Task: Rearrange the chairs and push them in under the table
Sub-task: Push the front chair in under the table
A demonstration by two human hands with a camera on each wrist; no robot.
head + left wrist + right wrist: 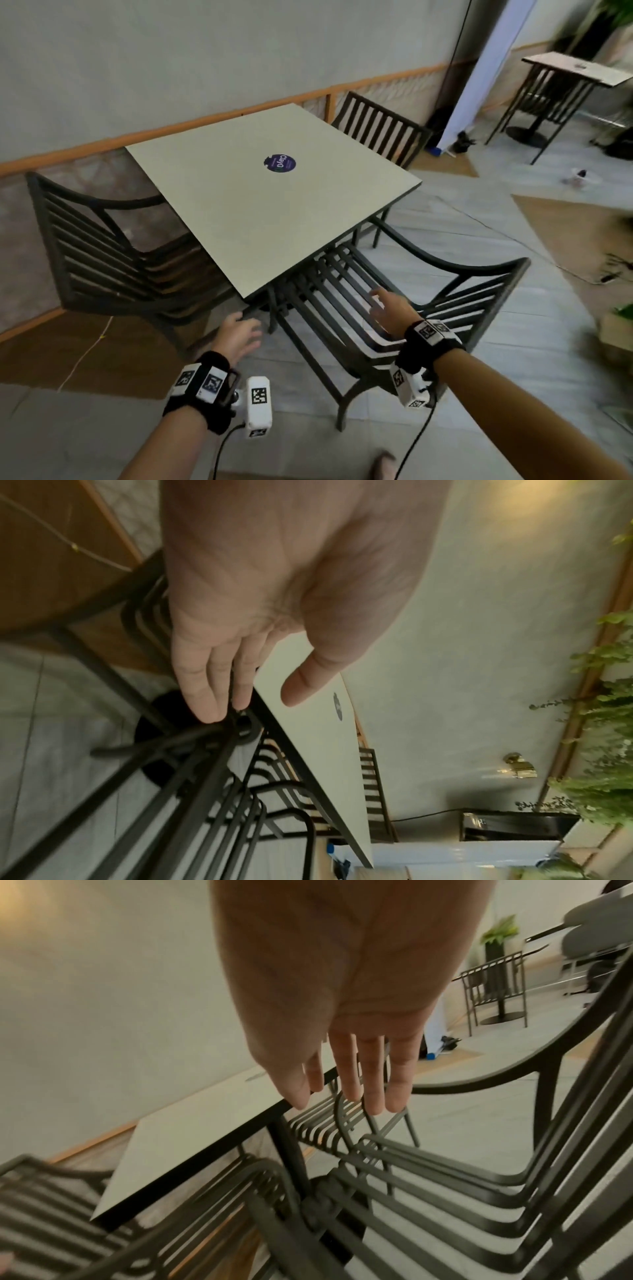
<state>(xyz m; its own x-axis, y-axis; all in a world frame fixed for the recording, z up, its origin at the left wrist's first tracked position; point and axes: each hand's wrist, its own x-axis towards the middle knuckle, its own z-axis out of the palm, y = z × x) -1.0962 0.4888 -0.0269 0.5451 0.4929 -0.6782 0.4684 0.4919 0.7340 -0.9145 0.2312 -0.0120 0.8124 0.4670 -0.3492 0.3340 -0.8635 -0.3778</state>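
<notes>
Your left hand (239, 334) is hovering by the near corner of the table (219, 178), fingers straight and loose, grasping nothing. In the left wrist view its fingertips (209, 710) are lying right by the front bar of the near chair (387, 301), though you cannot tell whether they are touching it. Your right hand (390, 308) is hanging above that chair's slatted seat, fingers extended and released, gripping nothing; in the right wrist view the fingers (373, 1080) are pointing toward the table edge.

The near chair is standing at the table's right-hand near side, its seat front tucked just under the tabletop, its backrest and curved armrests sticking out toward you. A second chair (99, 246) is sitting at the table's left side, seat partly under the top, backrest facing away from the table. A third chair (380, 126) is standing at the far side, only its slatted back showing past the tabletop.

A round dark-blue sticker (280, 162) is lying at the tabletop's middle, reading "ClayG"; the smaller print is too blurred to read.

The chairs are dark metal, with parallel slats forming seat and back and bowed arm rails. The table is square, pale-topped, with a dark edge and a dark post on a round base.
</notes>
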